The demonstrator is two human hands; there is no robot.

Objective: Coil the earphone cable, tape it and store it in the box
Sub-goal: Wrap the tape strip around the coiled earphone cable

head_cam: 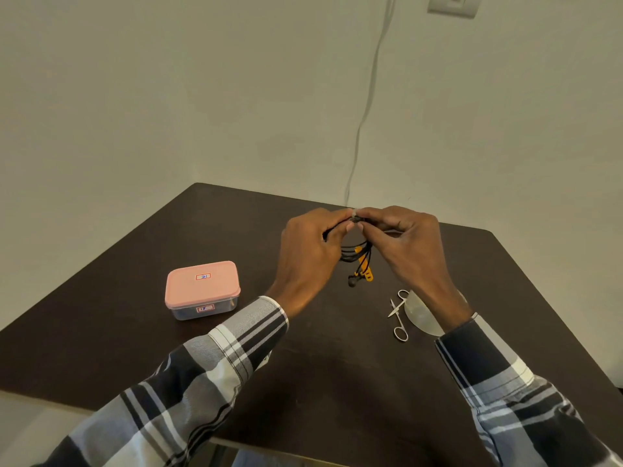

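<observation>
The tape roll lies half hidden behind the right wrist. The fingers cover the coiled earphone cable top. The labels on the box are too small to read.

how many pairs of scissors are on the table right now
1. The scissors lie on the dark table, to the right of the box, just left of the right hand's wrist. The arms could hide others.

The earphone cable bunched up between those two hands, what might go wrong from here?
1. Both hands, left hand and right hand, pinch only the top of the coiled earphone cable; its lower loops and earbuds hang free, so they may spring loose before the tape holds.
2. The box has its pink lid on, so opening it likely needs a hand freed.
</observation>
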